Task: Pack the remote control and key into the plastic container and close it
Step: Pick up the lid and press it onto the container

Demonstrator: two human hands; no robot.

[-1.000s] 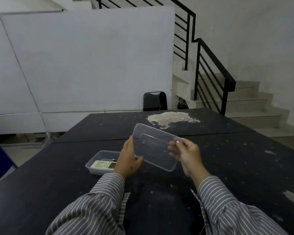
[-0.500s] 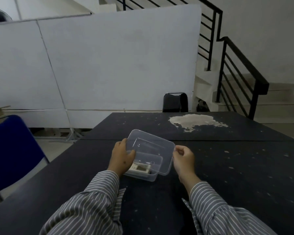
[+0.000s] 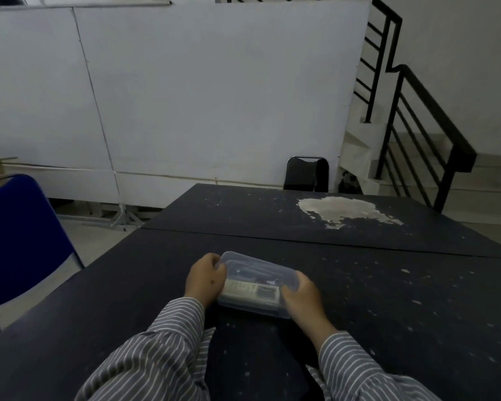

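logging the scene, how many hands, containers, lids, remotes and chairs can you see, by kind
hands: 2, left hand and right hand
plastic container: 1
lid: 1
remote control: 1
chairs: 2, blue chair and black chair
total: 7

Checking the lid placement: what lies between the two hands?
In the head view, the lidded plastic container sits between left hand and right hand, the remote control visible inside.

Both arms wear long sleeves of grey cloth with thin white stripes, the left sleeve (image 3: 154, 354) loose and bunched in folds near the elbow, the right sleeve (image 3: 356, 369) gathered at a snug cuff. The left hand (image 3: 204, 280) and the right hand (image 3: 301, 298) are bare (no rings or watch showing).
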